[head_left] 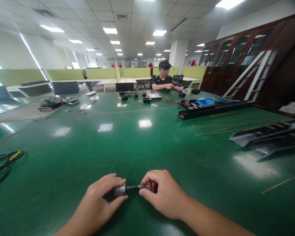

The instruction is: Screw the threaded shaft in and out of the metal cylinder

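A small metal cylinder with a thin dark shaft (pixel 127 188) lies between my two hands just above the green table (pixel 142 147), near its front edge. My left hand (pixel 100 201) pinches the silvery cylinder end with thumb and fingers. My right hand (pixel 162 193) has its fingers curled round the dark shaft end. Both hands rest low over the tabletop, wrists coming in from the bottom of the view.
Black cables (pixel 2 164) lie at the left edge. Thin rods (pixel 236 126) and long black trays (pixel 211 109) (pixel 267 136) lie on the right. A person (pixel 166 80) sits at the far side among small parts (pixel 145 96). Dark cabinets (pixel 248 62) line the right wall.
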`<state>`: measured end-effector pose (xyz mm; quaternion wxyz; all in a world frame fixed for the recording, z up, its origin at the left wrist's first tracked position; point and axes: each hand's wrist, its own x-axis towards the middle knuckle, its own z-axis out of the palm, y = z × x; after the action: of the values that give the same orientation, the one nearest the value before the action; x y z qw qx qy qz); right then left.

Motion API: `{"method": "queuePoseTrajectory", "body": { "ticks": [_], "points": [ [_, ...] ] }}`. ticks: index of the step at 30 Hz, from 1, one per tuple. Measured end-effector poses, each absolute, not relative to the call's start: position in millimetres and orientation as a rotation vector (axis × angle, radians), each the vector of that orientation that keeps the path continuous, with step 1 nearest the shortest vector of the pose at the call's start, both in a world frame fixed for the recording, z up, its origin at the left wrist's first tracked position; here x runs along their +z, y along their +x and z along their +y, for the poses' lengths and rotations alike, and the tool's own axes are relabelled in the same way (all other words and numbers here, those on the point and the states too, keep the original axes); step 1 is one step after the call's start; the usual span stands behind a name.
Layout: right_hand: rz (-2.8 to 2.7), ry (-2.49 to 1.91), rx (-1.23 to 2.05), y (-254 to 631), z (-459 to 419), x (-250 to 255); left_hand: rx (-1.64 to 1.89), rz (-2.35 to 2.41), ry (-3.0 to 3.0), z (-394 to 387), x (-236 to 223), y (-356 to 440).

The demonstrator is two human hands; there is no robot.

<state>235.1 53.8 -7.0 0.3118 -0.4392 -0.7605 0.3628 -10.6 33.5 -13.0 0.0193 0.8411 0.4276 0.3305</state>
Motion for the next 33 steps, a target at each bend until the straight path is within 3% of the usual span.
{"method": "queuePoseTrajectory", "body": {
  "ticks": [33],
  "points": [
    [-2.016, -1.154, 0.957, 236.8, 53.1, -1.9, 0.82, 1.51, 2.435, 33.1, -9.9, -15.5]
  ]
}}
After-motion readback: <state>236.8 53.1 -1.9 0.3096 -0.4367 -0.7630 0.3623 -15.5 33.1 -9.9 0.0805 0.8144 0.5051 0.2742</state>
